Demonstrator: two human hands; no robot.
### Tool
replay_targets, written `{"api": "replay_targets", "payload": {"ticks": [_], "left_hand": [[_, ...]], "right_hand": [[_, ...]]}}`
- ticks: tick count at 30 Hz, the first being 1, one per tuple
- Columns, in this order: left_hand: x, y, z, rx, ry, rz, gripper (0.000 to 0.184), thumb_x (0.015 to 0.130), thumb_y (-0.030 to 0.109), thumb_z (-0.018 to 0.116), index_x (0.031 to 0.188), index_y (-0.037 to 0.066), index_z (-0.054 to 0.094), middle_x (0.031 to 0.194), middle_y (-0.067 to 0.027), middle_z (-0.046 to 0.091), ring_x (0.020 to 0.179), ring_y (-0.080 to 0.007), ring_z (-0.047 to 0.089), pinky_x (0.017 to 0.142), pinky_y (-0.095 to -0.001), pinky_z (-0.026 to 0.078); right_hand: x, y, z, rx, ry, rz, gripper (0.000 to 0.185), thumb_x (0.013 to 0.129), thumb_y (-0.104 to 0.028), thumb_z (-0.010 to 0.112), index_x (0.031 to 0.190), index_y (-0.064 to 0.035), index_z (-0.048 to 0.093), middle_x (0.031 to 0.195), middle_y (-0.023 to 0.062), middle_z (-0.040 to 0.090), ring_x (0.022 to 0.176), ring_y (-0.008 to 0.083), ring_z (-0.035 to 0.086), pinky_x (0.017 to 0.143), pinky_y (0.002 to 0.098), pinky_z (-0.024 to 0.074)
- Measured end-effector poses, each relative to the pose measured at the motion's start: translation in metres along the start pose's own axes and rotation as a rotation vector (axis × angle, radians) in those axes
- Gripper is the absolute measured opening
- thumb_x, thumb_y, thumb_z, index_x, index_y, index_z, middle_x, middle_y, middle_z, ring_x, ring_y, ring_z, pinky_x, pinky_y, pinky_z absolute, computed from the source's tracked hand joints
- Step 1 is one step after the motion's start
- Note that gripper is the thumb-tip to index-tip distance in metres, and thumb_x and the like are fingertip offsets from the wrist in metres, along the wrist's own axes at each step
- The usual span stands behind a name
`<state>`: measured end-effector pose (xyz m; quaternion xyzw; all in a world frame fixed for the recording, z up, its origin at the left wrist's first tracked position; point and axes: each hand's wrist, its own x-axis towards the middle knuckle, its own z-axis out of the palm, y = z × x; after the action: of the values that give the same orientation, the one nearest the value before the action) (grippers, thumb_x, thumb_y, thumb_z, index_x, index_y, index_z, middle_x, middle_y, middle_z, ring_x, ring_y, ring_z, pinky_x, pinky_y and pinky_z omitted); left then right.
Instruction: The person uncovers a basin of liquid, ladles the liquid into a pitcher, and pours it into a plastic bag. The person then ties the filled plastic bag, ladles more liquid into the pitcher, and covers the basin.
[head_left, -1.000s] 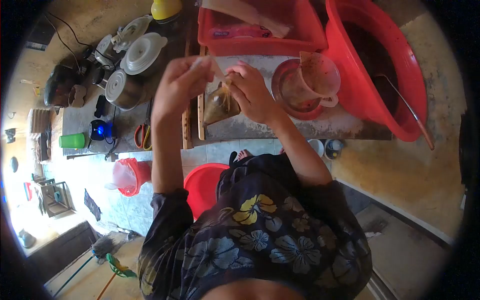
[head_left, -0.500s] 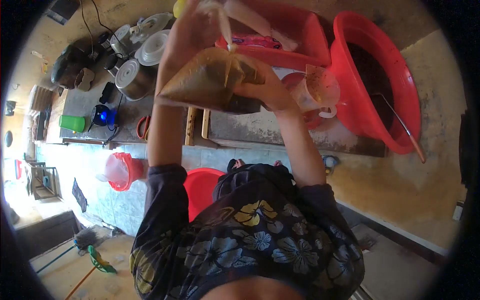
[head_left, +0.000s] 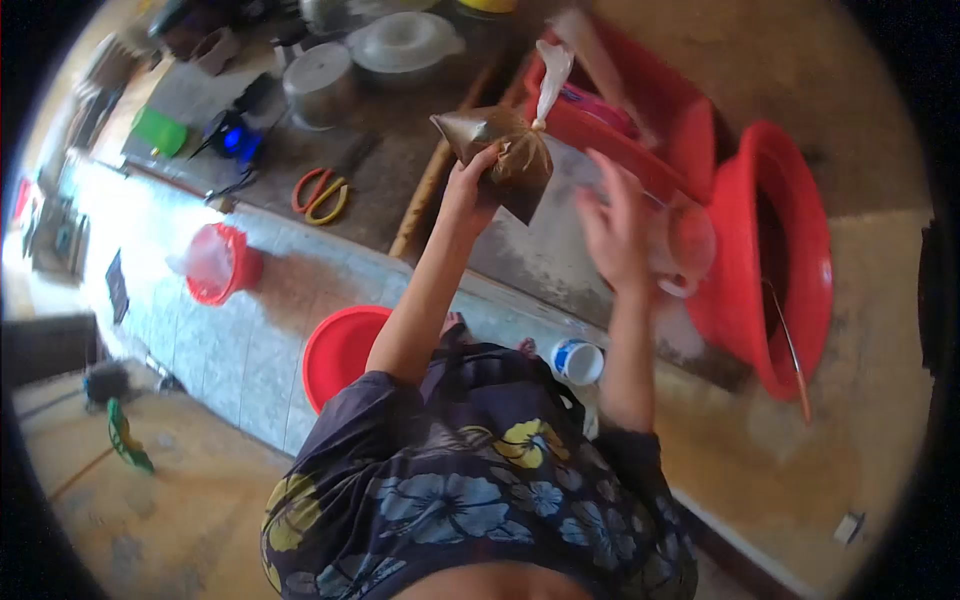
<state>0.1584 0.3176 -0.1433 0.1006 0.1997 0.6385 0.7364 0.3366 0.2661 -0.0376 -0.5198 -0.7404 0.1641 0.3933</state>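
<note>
A clear plastic bag of brown contents point(head_left: 523, 170) is closed at a knotted neck, with a whitish twisted end sticking up. My left hand point(head_left: 472, 187) grips the bag's lower left side, thumb on its front. To the right of the bag, apart from it, my right hand point(head_left: 617, 225) is raised with fingers spread and nothing in them. It is nearest to a clear plastic jug point(head_left: 688, 240), partly hidden behind the wrist. Behind the bag's neck is a red rectangular tub point(head_left: 690, 145) holding a pink packet point(head_left: 605, 110).
A large red basin point(head_left: 822, 290) with dark contents and a ladle point(head_left: 790, 345) stands right. Scissors point(head_left: 322, 196), a metal pot point(head_left: 318, 85), a green cup point(head_left: 158, 131) and a blue-lit device point(head_left: 235, 142) are left. Below are a red basin point(head_left: 340, 355) and white tub point(head_left: 577, 361).
My right hand has let go of the bag and moved right, its fingers spread. The bag stays in my left hand. The view has turned, so the worktop now looks slanted.
</note>
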Motion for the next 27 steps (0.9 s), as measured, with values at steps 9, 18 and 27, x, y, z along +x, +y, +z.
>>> {"api": "replay_targets", "payload": {"ticks": [9, 18, 27], "left_hand": [[0.055, 0.158, -0.088, 0.992, 0.193, -0.184, 0.040, 0.072, 0.023, 0.071, 0.099, -0.005, 0.060, 0.087, -0.0133, 0.066, 0.075, -0.0204, 0.064, 0.067, -0.0311, 0.052], [0.108, 0.170, -0.085, 2.275, 0.286, 0.003, 0.057, 0.073, 0.046, 0.066, 0.105, 0.000, 0.057, 0.098, -0.0176, 0.065, 0.091, -0.0330, 0.063, 0.076, -0.0396, 0.050], [0.008, 0.179, -0.066, 1.646, 0.415, 0.510, 0.039, 0.088, 0.026, 0.060, 0.120, 0.004, 0.052, 0.098, -0.0140, 0.065, 0.091, -0.0185, 0.062, 0.076, -0.0284, 0.048]], "right_hand": [[-0.114, 0.026, -0.048, 0.116, -0.372, 0.469, 0.039, 0.084, -0.013, 0.060, 0.121, -0.0080, 0.052, 0.120, 0.0092, 0.047, 0.097, 0.0199, 0.052, 0.075, 0.0301, 0.0491], [-0.141, 0.029, -0.052, 0.104, -0.347, 0.607, 0.040, 0.082, -0.013, 0.062, 0.121, -0.0092, 0.052, 0.119, 0.0097, 0.048, 0.098, 0.0218, 0.054, 0.074, 0.0316, 0.0499], [-0.177, 0.027, -0.090, 0.160, -0.422, 0.702, 0.042, 0.082, -0.012, 0.061, 0.122, -0.0082, 0.050, 0.116, 0.0112, 0.053, 0.099, 0.0229, 0.055, 0.072, 0.0316, 0.0493]]}}
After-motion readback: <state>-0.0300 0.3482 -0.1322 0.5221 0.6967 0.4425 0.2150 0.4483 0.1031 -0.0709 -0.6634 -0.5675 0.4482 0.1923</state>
